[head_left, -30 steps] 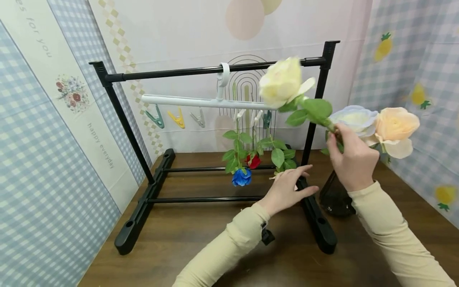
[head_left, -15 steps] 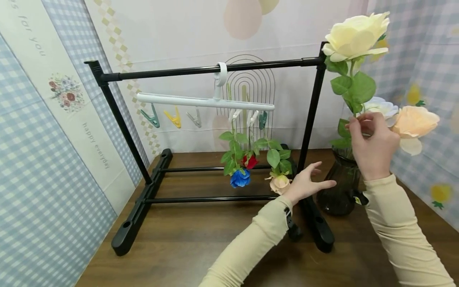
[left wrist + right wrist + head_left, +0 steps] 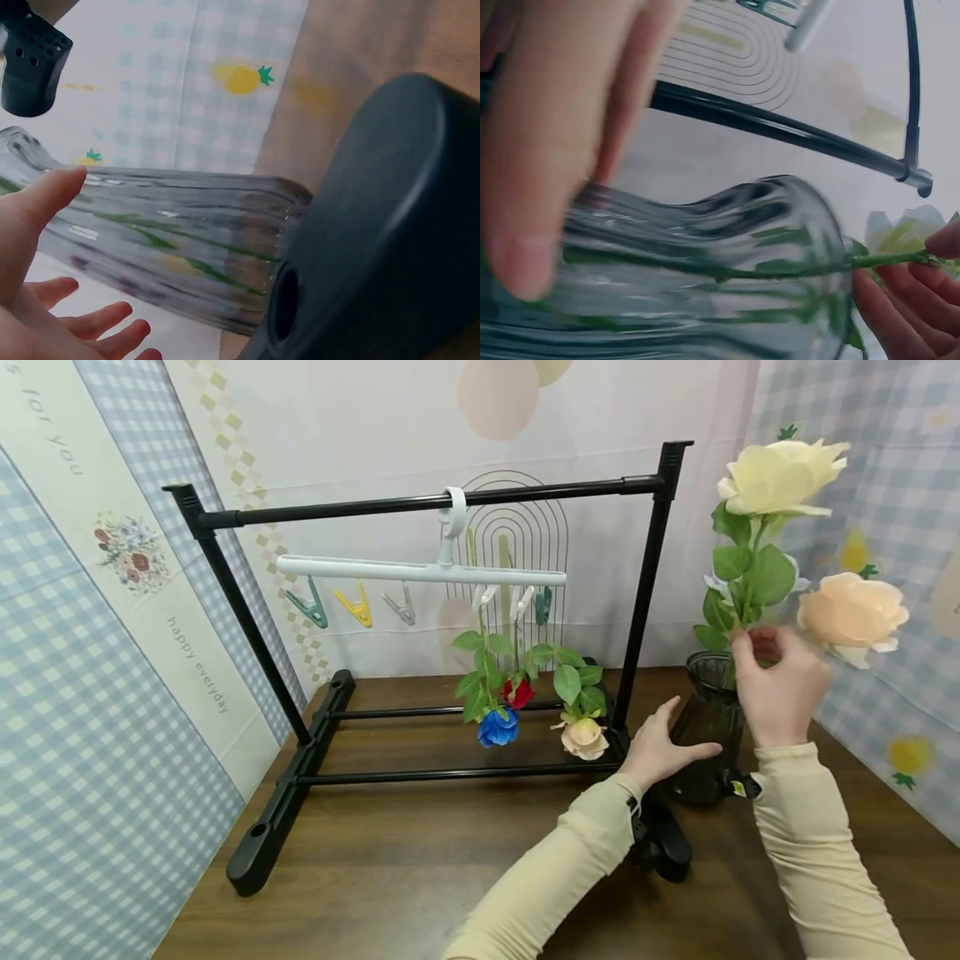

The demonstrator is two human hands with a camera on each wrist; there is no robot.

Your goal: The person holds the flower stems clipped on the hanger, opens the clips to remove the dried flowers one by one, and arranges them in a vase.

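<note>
My right hand (image 3: 787,685) pinches the stem of a cream-white rose (image 3: 783,477) just above the mouth of a dark glass vase (image 3: 708,718). In the right wrist view the lower stem (image 3: 780,271) runs down inside the glass, with my fingertips at the vase's rim. A peach rose (image 3: 851,610) stands behind that hand, and a pale blue one is mostly hidden. My left hand (image 3: 663,747), thumb and fingers spread apart, is beside the vase and curves toward its side; it grips nothing. Several green stems (image 3: 180,259) show through the glass in the left wrist view.
A black rack (image 3: 450,502) spans the table, its right foot (image 3: 667,843) close to the vase. From its white hanger (image 3: 420,570) hang several clips; a blue rose (image 3: 497,727), a red rose (image 3: 517,693) and a small peach rose (image 3: 585,739) hang upside down there.
My right hand has carried the cream-white rose rightward, turned it upright and lowered its stem into the vase. My left hand has moved right, from the hanging peach rose to the vase's side.
</note>
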